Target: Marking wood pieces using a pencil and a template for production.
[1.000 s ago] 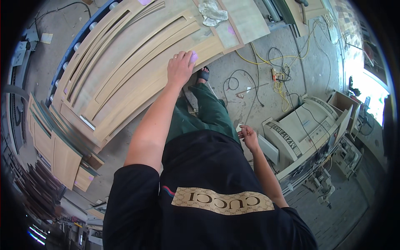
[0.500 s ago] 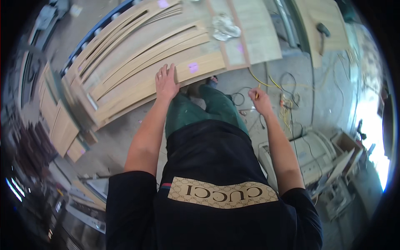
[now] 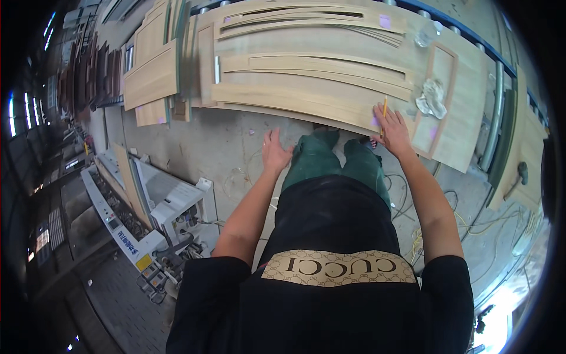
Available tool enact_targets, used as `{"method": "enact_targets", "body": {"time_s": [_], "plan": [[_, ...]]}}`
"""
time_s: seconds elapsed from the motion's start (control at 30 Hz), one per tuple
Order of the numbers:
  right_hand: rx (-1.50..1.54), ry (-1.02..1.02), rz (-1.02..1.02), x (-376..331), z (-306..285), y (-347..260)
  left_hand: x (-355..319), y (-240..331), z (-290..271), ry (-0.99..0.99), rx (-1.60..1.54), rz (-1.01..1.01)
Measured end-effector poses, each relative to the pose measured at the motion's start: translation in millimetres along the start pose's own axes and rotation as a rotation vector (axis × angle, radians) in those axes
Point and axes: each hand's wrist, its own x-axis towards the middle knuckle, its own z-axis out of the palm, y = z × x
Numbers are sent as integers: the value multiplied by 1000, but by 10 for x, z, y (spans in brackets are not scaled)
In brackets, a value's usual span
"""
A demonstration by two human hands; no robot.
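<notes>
My right hand (image 3: pixel 394 131) lies at the right end of the nearest long wooden board (image 3: pixel 295 104), beside a purple mark. A thin yellow pencil (image 3: pixel 385 108) stands up between its fingers. My left hand (image 3: pixel 276 152) hangs in front of the table edge by my left thigh, fingers apart, holding nothing. Beyond the near board lie curved wooden strips (image 3: pixel 318 65) and slotted panels (image 3: pixel 295 17), all on a large pale sheet (image 3: pixel 466 112). Close to my right hand are a crumpled clear plastic wrap (image 3: pixel 432 99) and a narrow wooden frame (image 3: pixel 425 144).
Stacked wooden panels (image 3: pixel 154 74) stand at the table's left end. A blue-railed roller conveyor (image 3: pixel 501 56) runs behind and to the right. A hammer (image 3: pixel 521 174) rests on a board at the right. Cables (image 3: pixel 471 221) trail over the floor; a white machine (image 3: pixel 127 236) stands at lower left.
My view has turned left. My left hand has come off the near board to beside my thigh. My right hand, with the pencil, has moved from over the floor onto the board's right end.
</notes>
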Motion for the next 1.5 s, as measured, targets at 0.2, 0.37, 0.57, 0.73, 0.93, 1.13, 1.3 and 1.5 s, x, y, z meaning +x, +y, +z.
{"method": "enact_targets", "body": {"time_s": [0.2,0.37,0.57,0.73,0.93,1.13,1.3,1.5], "plan": [[-79,-32,90,151,225,-93,99,-500,-205,-109,-27,-137],[-33,-88,89,269,62,-186,677,-743,-363,-98,41,74],[-37,-43,128,-26,-449,-695,1481,-436,-820,-77,329,609],[-65,-34,213,-225,-670,-1218,1898,-682,-790,-75,384,861],[-46,-40,349,-264,-577,-1302,2036,-667,-775,-152,340,981],[-14,-72,388,-266,-487,-1216,2031,-573,-887,-269,290,965],[30,-55,401,-212,-324,-1138,1974,-558,-933,-317,297,917],[62,-32,414,-67,-177,-875,1983,-490,-847,-378,295,799]]}}
